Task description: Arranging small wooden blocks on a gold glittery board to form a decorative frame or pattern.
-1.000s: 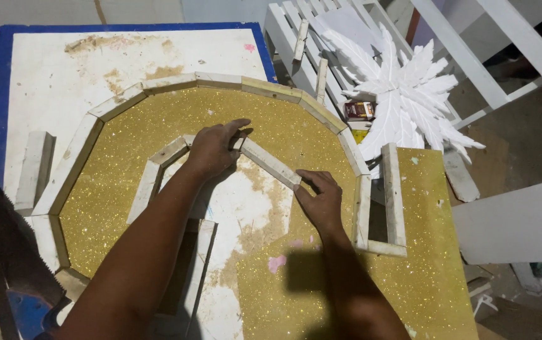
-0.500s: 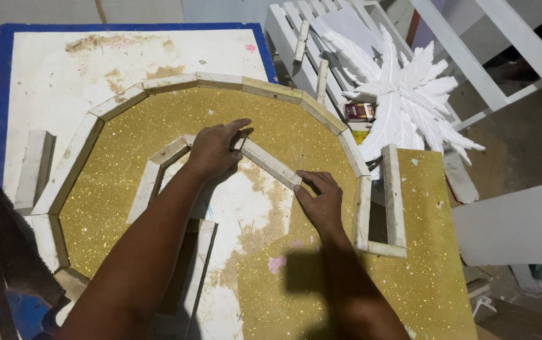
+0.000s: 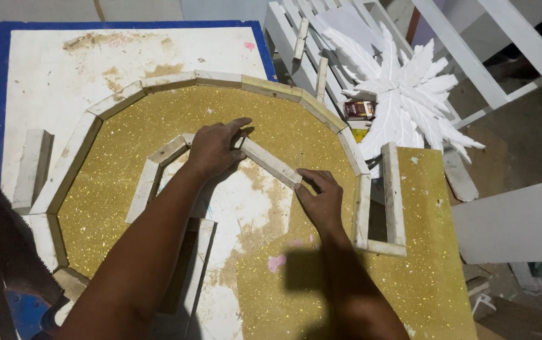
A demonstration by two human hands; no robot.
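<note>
At the far left I see a loose white wooden block (image 3: 31, 169) lying on the white tabletop (image 3: 50, 69), which has a blue edge. Just right of it curves the outer ring of pale wooden segments (image 3: 176, 80), framing a gold glitter sheet (image 3: 110, 173) shaped like an arch.

Inside that arch sits a smaller inner arch of wood strips (image 3: 148, 186). My left hand (image 3: 214, 148) lies palm down at the top of this inner arch, fingers pressed together and flat, thumb tucked against the joint where two strips meet.

From that joint a slanted white wood strip (image 3: 269, 162) runs down and to the right over the glitter. My right hand (image 3: 322, 200) meets its lower end: the fingertips are bunched and touch the strip's end, the thumb beside it; I cannot tell whether it pinches or only pushes.

Further right, a narrow rectangular wooden frame (image 3: 393, 195) lies on a second gold sheet (image 3: 434, 277). Beyond it, upper right, rests a white carved leaf ornament (image 3: 412, 94) over white slats (image 3: 296, 31).
</note>
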